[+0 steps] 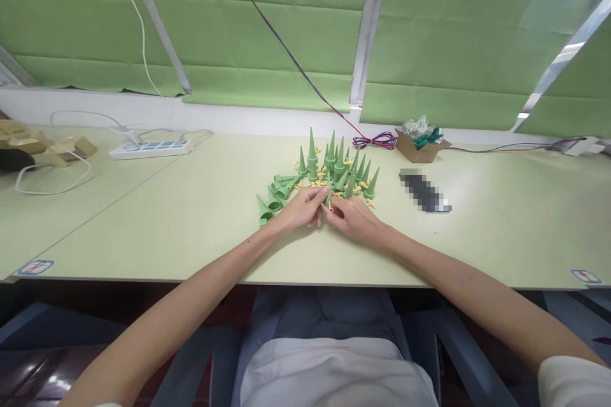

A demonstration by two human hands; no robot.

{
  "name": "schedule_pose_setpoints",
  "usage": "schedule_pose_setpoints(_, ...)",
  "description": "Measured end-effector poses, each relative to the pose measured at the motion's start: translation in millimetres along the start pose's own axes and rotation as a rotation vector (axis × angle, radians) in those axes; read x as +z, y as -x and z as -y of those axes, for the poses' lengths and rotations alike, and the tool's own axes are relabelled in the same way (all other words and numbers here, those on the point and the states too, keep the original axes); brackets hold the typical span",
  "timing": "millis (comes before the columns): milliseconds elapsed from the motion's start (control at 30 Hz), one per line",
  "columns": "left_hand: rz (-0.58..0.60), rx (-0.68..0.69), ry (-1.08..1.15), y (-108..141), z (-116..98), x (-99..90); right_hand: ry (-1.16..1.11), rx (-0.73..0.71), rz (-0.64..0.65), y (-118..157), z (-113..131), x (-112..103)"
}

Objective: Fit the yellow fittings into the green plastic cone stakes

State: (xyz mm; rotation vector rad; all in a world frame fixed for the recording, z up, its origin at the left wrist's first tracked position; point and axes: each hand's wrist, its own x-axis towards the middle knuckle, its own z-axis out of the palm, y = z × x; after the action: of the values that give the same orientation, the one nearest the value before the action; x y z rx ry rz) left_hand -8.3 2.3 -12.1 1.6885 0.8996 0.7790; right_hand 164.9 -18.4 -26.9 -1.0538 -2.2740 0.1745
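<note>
Close together over the table, my left hand (305, 207) and my right hand (356, 217) work on one green plant-watering spike (328, 196). My left thumb and fingers pinch the spike, its tip pointing up and away. A small yellow valve (331, 207) shows at its lower end, between my right thumb and fingertips; whether it is seated in the spike I cannot tell. Just beyond my hands stand several upright green spikes (338, 162) with yellow valves scattered among them. More green spikes (270, 200) lie on their sides left of my left hand, open ends showing.
A cardboard box (420, 150) with clear plastic and green material stands at the back right. Nearer lies a blurred dark object (424, 191). A coil of wires (377, 140) rests by the wall. To the left are a power strip (150, 149) and cardboard pieces (71, 149).
</note>
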Motion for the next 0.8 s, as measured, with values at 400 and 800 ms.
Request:
schedule_pose_setpoints(400, -0.002, -0.004, 0.015, -1.7, 2.0, -0.7, -0.034, 0.034, -0.006, -1.2, -2.9, 2.8)
schedule_pose_setpoints(800, -0.002, 0.014, 0.064, 0.4, -3.4, 1.9, -0.085, 0.048, -0.079, -1.2, -6.3, 5.3)
